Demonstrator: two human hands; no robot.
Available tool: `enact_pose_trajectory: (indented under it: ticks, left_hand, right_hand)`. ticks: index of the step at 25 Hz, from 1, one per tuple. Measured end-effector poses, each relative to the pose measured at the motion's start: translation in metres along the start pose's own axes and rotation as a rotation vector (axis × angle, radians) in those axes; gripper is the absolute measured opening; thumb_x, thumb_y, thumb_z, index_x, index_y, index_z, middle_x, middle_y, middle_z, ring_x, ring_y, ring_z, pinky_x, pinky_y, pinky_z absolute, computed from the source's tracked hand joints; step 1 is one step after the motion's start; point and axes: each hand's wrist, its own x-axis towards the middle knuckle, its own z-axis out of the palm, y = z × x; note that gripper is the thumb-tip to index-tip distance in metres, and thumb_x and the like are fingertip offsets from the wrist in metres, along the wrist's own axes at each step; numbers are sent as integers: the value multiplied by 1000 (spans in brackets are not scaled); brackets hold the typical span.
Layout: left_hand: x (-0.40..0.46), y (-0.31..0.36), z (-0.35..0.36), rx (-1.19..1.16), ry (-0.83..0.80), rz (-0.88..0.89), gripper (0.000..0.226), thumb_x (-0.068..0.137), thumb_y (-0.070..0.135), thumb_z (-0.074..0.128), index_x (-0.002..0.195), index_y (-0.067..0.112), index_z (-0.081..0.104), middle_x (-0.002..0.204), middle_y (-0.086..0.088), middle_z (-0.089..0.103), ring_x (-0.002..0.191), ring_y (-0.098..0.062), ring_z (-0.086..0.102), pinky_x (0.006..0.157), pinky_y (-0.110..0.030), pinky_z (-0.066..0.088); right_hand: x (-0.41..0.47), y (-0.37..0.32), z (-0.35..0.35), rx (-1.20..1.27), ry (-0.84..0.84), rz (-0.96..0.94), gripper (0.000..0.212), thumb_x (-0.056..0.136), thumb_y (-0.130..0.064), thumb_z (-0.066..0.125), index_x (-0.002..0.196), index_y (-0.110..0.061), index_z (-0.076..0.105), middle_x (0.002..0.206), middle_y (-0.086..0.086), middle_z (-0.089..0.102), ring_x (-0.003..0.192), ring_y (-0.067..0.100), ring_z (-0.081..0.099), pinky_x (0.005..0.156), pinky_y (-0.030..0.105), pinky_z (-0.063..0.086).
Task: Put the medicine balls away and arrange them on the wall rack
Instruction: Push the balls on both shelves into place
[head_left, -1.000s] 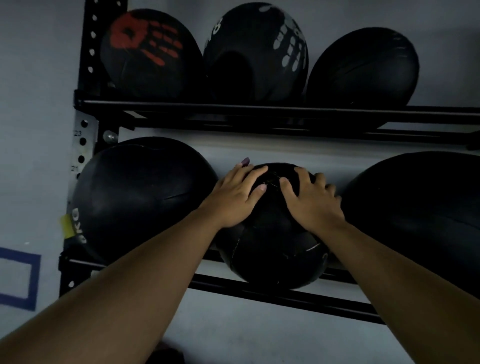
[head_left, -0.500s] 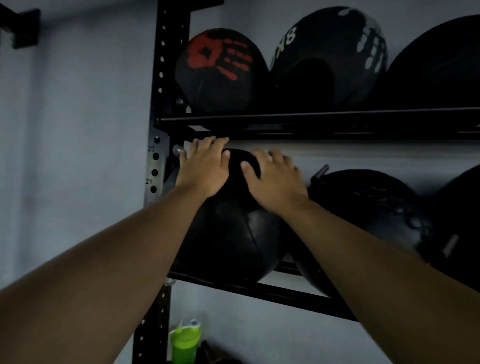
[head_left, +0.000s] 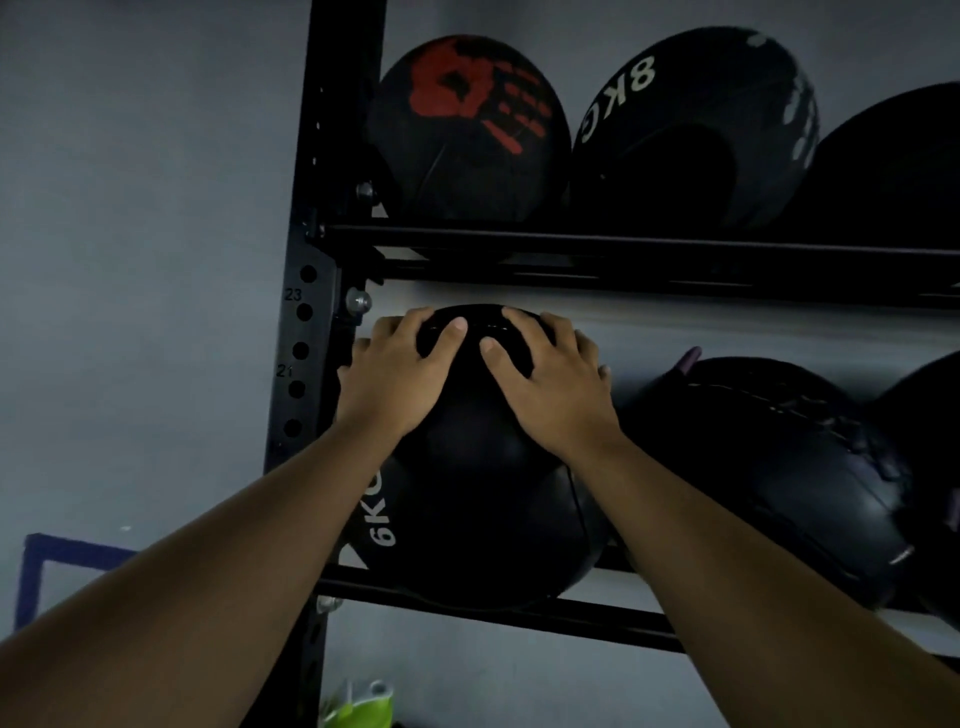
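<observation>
Left hand (head_left: 400, 379) and right hand (head_left: 553, 389) were spread flat over the top of the 6KG ball (head_left: 483, 514), which sat at the left end of the wall rack (head_left: 337, 130), lower shelf. Seating step, I'd guess. Next just needs a clean release.

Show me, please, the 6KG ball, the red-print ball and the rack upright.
6KG ball (head_left: 483, 519): head view, its bare front.
red-print ball (head_left: 467, 130): head view, front middle.
rack upright (head_left: 311, 332): head view, holed face.
</observation>
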Motion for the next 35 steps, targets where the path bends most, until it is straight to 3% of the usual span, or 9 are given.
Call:
enact_pose_trajectory:
  ticks: [2, 5, 8, 14, 18, 23, 26, 31, 35]
  left_hand:
    - [0, 3, -4, 75, -15, 24, 70, 102, 72, 28, 161, 36, 41, 169, -6, 41, 154, -39, 38, 122, -62, 33]
    - [1, 33, -13, 199, -3, 286, 63, 105, 56, 33, 158, 26, 49, 162, -4, 51, 151, -32, 45, 124, -54, 33]
    - [6, 104, -9, 101, -5, 473, 52, 108, 50, 45, 151, 24, 58, 154, 1, 59, 144, -26, 54, 121, -48, 37]
    - [28, 293, 43, -147, 242, 661, 35, 107, 35, 55, 126, 12, 73, 128, -7, 70, 120, -26, 65, 104, -42, 50]
    - [53, 397, 88, -193, 257, 693, 39, 108, 34, 54, 135, 10, 67, 139, -10, 64, 128, -26, 61, 108, -37, 47]
    - [79, 467, 146, -55, 19, 715, 53, 115, 39, 36, 164, 20, 39, 174, -8, 35, 162, -28, 27, 128, -38, 20]
    - [90, 480, 177, 42, -79, 673, 57, 116, 43, 26, 171, 31, 22, 183, -1, 10, 169, -27, 1, 135, -44, 1]
    - [104, 456, 190, -50, 40, 681, 54, 114, 47, 27, 168, 36, 29, 179, 1, 19, 166, -28, 10, 135, -46, 8]
    - [98, 457, 183, 0, 19, 683, 55, 115, 45, 25, 169, 33, 26, 180, -1, 18, 166, -28, 11, 135, -44, 7]
  right_hand:
    - [1, -1, -6, 17, -78, 4, 70, 96, -78, 29, 161, -51, 26, 174, -3, 23, 162, 31, 14, 126, 65, 14]
    - [1, 14, -39, 70, -158, -72, 64, 102, -70, 32, 162, -47, 29, 172, 0, 29, 159, 31, 24, 126, 55, 23]
    - [8, 54, -107, 41, 119, -127, 55, 108, -52, 40, 159, -31, 44, 156, 13, 51, 142, 39, 46, 119, 49, 35]
    - [57, 182, -297, -91, 580, -91, 46, 110, -41, 35, 143, -19, 57, 143, 22, 58, 130, 45, 52, 110, 47, 40]
    - [86, 270, -389, -70, 603, 32, 53, 107, -47, 34, 149, -19, 49, 151, 26, 47, 134, 49, 45, 113, 50, 34]
    - [121, 322, -386, 146, 387, 213, 64, 108, -58, 27, 162, -23, 31, 163, 29, 29, 146, 49, 38, 124, 50, 28]
    - [137, 323, -361, 293, 310, 242, 67, 108, -60, 17, 166, -28, 23, 166, 27, 29, 147, 48, 39, 124, 53, 30]
    - [152, 314, -341, 359, 402, 227, 63, 107, -59, 15, 163, -34, 28, 160, 26, 34, 145, 50, 37, 121, 56, 30]
    - [154, 314, -341, 312, 408, 209, 63, 108, -57, 16, 162, -29, 31, 159, 29, 36, 143, 51, 40, 122, 56, 30]
